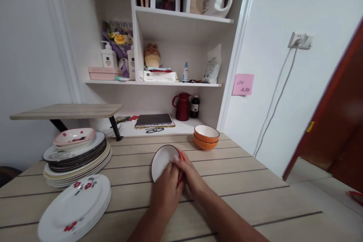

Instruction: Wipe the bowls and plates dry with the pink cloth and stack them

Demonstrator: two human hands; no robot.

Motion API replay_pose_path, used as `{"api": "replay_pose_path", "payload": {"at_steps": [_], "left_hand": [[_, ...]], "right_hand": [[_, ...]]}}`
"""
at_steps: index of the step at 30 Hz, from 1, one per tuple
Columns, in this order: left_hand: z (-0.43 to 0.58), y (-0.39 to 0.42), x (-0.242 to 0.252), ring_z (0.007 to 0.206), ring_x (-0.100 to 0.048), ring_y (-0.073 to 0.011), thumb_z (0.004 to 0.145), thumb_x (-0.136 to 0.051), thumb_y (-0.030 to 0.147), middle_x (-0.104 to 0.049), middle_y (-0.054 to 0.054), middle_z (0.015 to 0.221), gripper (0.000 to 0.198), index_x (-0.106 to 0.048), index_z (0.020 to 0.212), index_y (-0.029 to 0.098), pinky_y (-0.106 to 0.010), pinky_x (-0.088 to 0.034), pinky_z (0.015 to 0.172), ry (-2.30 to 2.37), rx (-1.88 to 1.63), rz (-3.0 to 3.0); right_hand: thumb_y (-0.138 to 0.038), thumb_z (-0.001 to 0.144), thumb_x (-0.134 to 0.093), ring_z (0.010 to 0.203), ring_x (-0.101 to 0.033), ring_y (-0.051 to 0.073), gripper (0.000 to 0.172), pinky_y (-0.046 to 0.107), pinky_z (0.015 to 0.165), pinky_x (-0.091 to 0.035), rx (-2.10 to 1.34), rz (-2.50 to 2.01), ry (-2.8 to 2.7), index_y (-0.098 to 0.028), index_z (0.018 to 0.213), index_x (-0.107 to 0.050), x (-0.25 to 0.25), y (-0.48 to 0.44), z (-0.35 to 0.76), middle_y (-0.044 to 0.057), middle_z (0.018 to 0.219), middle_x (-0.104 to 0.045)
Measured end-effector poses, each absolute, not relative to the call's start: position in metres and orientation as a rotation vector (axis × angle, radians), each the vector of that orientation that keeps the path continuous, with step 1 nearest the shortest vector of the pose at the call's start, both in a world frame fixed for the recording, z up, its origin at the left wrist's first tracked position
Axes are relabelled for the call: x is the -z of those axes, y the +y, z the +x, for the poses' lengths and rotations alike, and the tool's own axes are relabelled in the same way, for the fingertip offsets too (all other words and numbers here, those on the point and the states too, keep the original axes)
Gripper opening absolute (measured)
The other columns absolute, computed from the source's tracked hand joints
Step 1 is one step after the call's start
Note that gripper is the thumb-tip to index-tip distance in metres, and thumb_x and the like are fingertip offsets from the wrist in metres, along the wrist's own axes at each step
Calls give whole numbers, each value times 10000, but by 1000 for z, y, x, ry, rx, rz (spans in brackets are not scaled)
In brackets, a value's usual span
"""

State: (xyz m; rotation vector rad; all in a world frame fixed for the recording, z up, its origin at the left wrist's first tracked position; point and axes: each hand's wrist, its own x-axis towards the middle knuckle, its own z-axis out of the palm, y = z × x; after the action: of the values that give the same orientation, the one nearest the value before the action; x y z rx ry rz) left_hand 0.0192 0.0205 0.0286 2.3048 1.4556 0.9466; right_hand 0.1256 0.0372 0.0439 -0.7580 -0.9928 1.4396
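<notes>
Both of my hands hold a small bowl (162,159), white inside and red outside, tilted up on its edge above the wooden table (241,181). My left hand (166,191) grips its lower rim, fingers curled. My right hand (189,174) wraps round the red outer side, thumb on the rim. Two stacked orange bowls (206,137) with white insides stand just beyond, to the right.
At the left, a tall stack of mixed plates (76,159) is topped by a pink dish (74,136). A stack of white flowered plates (75,208) sits at the near left. Shelves behind hold a red jug (182,106), bottles, and a laptop (154,120).
</notes>
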Motion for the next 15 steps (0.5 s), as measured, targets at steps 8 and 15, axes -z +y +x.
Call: {"api": "replay_pose_path", "payload": {"at_steps": [8,15], "left_hand": [[22,8,-43,1137,-587,-269,828,-594,112,-621,-92,1237,448,-573,1262,226,-395,-471,978,1254,-644,2483],[30,6,-41,1110,-606,-285,852,-573,141,-644,-97,1202,390,-608,1234,210,-413,-483,962,1390,-621,2422]], "right_hand": [[-574,811,-591,915,-629,266,452,390,859,-442,-1516,-1189,-1055,-185,1025,-679,-65,47,174,65,952,-734],[-657,808,-605,1096,-609,274,644,401,984,-418,-1630,-1031,-1043,-224,1284,-588,-60,44,177,86,1170,-700]]}}
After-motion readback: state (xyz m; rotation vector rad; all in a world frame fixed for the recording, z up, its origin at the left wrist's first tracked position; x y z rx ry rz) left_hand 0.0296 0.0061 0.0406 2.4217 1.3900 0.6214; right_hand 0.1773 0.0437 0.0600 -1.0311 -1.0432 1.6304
